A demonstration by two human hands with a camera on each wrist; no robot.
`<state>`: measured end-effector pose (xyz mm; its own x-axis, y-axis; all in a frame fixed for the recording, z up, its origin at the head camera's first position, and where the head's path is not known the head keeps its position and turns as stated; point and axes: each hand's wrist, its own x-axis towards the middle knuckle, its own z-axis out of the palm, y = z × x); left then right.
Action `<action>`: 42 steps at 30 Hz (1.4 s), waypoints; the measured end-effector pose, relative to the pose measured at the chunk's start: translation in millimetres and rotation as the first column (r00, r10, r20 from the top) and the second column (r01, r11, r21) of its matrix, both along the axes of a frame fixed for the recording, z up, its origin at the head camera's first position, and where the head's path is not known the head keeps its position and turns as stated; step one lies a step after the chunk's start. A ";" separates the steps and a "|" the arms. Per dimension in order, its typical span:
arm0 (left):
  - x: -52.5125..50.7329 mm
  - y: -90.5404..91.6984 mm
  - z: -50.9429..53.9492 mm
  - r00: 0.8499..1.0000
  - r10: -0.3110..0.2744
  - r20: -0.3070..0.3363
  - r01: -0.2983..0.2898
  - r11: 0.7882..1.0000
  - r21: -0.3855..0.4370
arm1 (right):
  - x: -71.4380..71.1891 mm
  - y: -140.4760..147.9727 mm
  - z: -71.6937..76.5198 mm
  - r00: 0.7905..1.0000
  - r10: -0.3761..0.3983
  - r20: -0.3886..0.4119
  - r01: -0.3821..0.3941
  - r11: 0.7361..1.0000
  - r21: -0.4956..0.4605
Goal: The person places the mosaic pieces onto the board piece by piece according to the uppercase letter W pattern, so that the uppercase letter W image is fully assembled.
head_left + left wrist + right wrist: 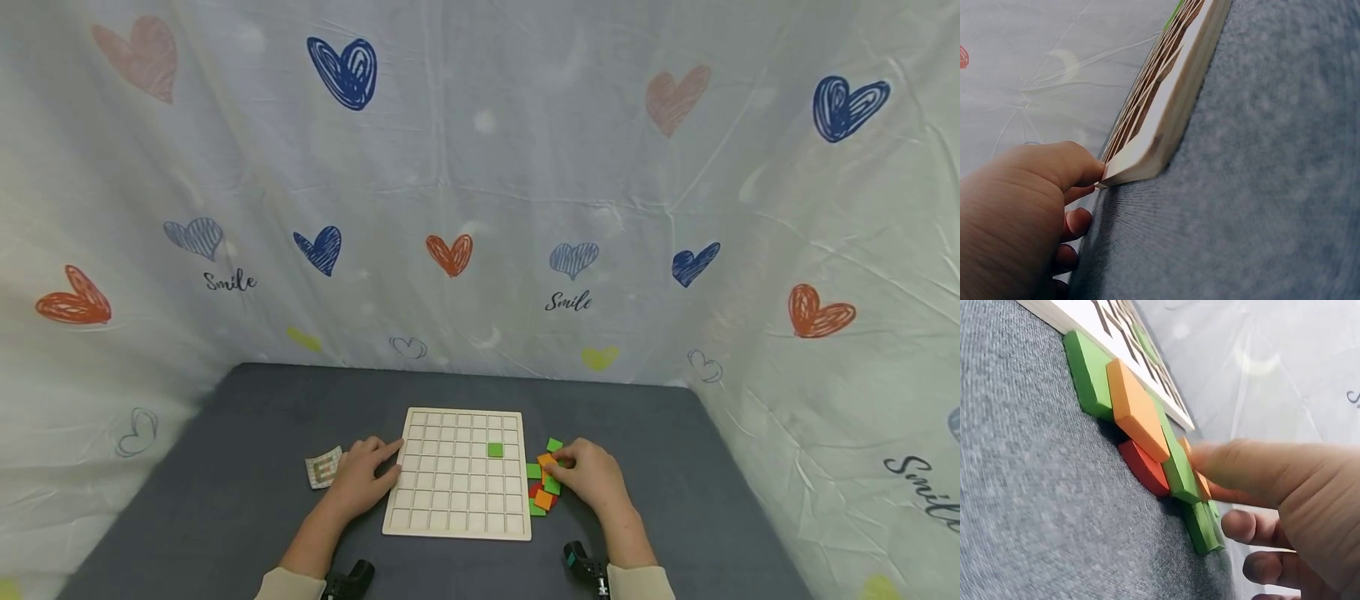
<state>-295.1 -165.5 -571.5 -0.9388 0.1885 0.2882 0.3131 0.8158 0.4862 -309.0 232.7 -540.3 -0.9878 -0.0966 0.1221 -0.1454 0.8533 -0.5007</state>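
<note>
One gridded board (453, 482) on grey table (682, 483), heart-printed sheeting (510, 175) behind

From my remote post I see the bare left hand (358, 481) with thumb (390, 477) and index finger (389, 451) spread; the bare right hand (595, 473) reaches inward, lower fingers (1239, 525) bent.

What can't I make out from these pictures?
Card: its pattern is too small to read in the head view.
Blocks: overlap hides their exact count in the head view.
Right hand: its blurred fingers partly hide an orange block in the right wrist view; grip unclear.
Board: cut off by the left wrist view's top edge.
</note>
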 end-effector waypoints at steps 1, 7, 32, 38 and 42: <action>0.0 0.2 -0.1 1.000 0.000 -0.005 0.000 1.000 0.001 | 0.1 -0.4 0.2 1.000 -0.002 -0.005 0.002 1.000 0.012; -0.7 0.7 -0.9 1.000 -0.002 -0.021 0.002 1.000 0.004 | 1.7 -4.1 1.6 1.000 -0.003 -0.018 0.004 0.998 0.070; -2.3 -0.7 -0.8 1.000 0.000 0.002 0.000 1.000 -0.003 | 0.2 -11.2 -3.2 0.996 -0.078 -0.046 0.080 0.996 0.046; -1.4 -0.4 -2.3 1.000 0.005 -0.006 -0.005 1.000 0.001 | -1.1 -11.9 -0.5 0.994 -0.110 -0.015 0.111 0.992 0.064; -1.0 0.5 -3.0 1.000 0.011 -0.020 -0.011 1.000 0.009 | -0.3 -13.2 2.2 0.991 -0.130 -0.015 0.131 0.990 0.056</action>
